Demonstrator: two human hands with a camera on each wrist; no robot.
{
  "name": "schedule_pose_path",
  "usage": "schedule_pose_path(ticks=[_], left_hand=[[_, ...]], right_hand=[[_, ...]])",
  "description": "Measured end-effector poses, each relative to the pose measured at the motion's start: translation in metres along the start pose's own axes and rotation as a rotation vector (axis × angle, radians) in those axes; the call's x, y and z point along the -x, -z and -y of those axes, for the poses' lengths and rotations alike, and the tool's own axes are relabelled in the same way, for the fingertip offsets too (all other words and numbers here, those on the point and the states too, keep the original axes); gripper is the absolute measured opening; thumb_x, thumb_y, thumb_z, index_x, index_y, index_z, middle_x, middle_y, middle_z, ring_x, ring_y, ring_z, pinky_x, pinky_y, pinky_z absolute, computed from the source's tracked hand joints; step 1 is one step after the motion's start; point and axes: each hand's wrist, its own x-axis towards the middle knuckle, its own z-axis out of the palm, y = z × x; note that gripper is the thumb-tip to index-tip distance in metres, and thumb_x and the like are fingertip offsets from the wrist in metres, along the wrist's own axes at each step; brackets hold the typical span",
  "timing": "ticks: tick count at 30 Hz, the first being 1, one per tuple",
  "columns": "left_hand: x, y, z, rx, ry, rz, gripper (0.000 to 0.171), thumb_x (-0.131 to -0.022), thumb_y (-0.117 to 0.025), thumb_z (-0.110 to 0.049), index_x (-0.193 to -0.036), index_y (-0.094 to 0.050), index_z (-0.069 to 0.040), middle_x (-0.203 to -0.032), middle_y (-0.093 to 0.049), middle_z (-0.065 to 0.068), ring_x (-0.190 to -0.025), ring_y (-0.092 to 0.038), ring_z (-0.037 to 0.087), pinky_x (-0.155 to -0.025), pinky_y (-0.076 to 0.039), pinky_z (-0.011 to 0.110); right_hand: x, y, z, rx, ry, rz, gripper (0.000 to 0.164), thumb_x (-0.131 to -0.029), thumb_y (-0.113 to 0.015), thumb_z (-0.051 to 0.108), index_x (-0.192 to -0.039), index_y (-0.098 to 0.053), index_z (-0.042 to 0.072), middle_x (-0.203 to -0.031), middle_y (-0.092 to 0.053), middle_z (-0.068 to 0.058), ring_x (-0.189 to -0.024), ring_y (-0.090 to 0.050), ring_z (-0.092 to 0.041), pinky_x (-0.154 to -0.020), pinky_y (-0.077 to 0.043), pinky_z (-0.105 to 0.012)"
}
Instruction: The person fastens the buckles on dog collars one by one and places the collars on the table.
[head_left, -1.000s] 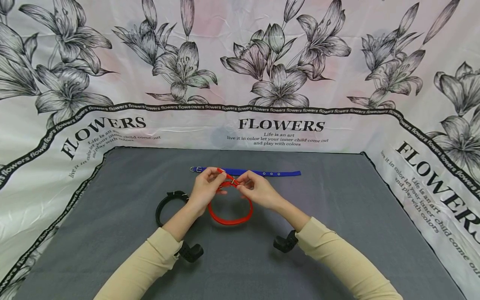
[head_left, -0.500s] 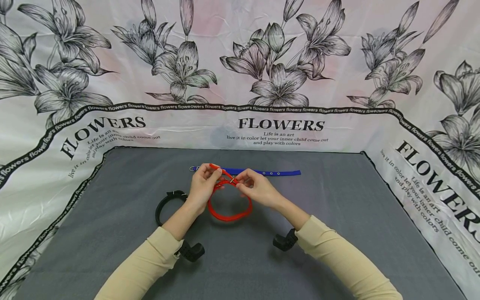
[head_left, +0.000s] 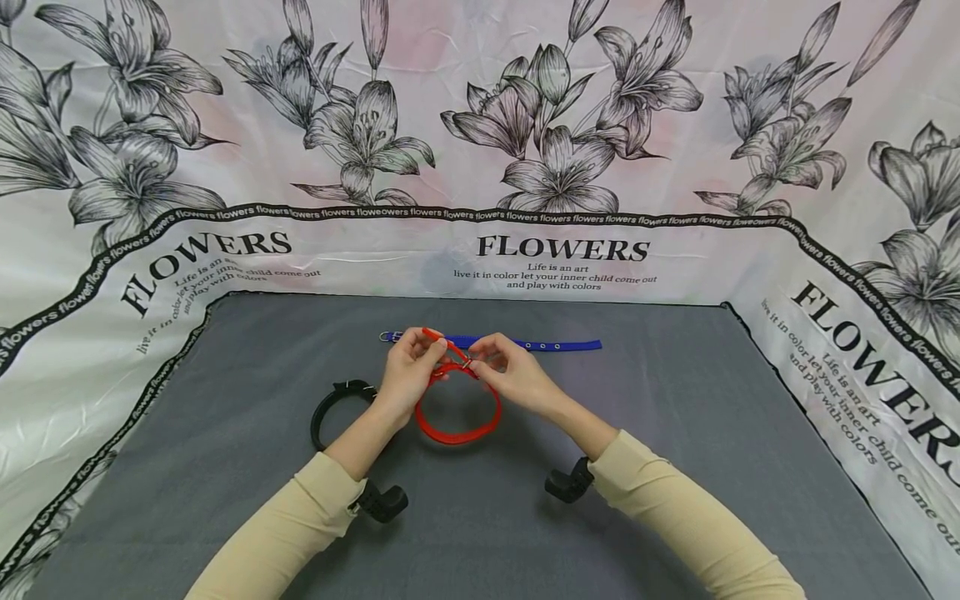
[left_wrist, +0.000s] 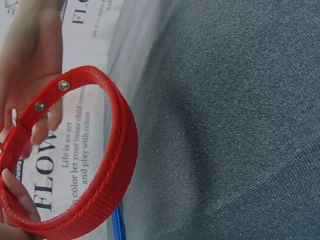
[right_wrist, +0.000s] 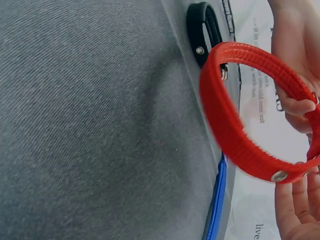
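Both hands hold a red collar (head_left: 459, 437), bent into a loop above the grey table. My left hand (head_left: 408, 371) pinches the strap's free end between thumb and fingers, the tip sticking up past them. Close to the metal buckle (head_left: 466, 362), my right hand (head_left: 517, 375) grips the band with thumb and fingertips. In the left wrist view, metal eyelets (left_wrist: 40, 106) show along the red collar (left_wrist: 122, 150). The right wrist view shows the loop (right_wrist: 225, 120) hanging between the two hands, another eyelet (right_wrist: 279, 176) near its lower end. Fingers partly hide the buckle.
Behind the hands a blue collar (head_left: 562, 345) lies stretched out flat, its middle hidden by them. A black collar (head_left: 321, 417), buckled into a ring, rests beside the left forearm. Flower-printed cloth (head_left: 562, 275) surrounds the grey table (head_left: 675, 467) at the back and sides.
The left hand has drawn slightly up and left with the strap's free end, and more of the strap shows between the hands. The right hand has barely moved.
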Motion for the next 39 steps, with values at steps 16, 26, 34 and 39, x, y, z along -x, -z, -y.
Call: schedule_pose_path(ticks=[16, 26, 34, 39], left_hand=[[0.0016, -0.0027, 0.0004, -0.032, 0.007, 0.028, 0.026, -0.096, -0.049, -0.021, -0.117, -0.045, -0.005, -0.102, -0.055, 0.008, -0.083, -0.057, 0.015, -0.069, -0.053, 0.033], [0.0024, -0.0045, 0.0024, -0.022, 0.007, 0.032, 0.026, -0.093, -0.055, -0.018, -0.114, -0.049, -0.004, -0.103, -0.057, 0.007, -0.086, -0.058, 0.023, -0.072, -0.053, 0.043], [0.0051, -0.0012, 0.001, -0.086, 0.041, 0.046, 0.024, -0.09, -0.06, -0.018, -0.11, -0.054, -0.006, -0.105, -0.058, 0.014, -0.087, -0.061, 0.026, -0.073, -0.054, 0.036], [0.005, 0.0023, 0.0033, -0.209, 0.073, 0.097, 0.021, -0.09, -0.06, -0.022, -0.105, -0.06, -0.008, -0.097, -0.06, 0.013, -0.086, -0.059, 0.031, -0.074, -0.051, 0.04]], right_hand=[[-0.0014, -0.0029, 0.0039, 0.063, -0.006, 0.017, 0.022, -0.09, -0.06, 0.018, -0.111, -0.059, 0.011, -0.096, -0.061, -0.004, -0.08, -0.06, -0.015, -0.063, -0.052, -0.027], [0.0006, -0.0024, 0.0046, 0.069, -0.055, 0.055, 0.021, -0.089, -0.058, 0.018, -0.108, -0.061, 0.011, -0.092, -0.063, -0.003, -0.075, -0.06, -0.017, -0.063, -0.052, -0.032], [0.0004, -0.0038, 0.001, 0.028, -0.027, 0.019, 0.018, -0.089, -0.058, 0.017, -0.106, -0.059, 0.01, -0.093, -0.063, -0.004, -0.075, -0.061, -0.017, -0.063, -0.053, -0.03], [0.0001, -0.0029, 0.0005, -0.002, -0.031, -0.02, 0.016, -0.091, -0.056, 0.015, -0.106, -0.058, 0.01, -0.091, -0.062, -0.006, -0.076, -0.062, -0.018, -0.064, -0.053, -0.031]])
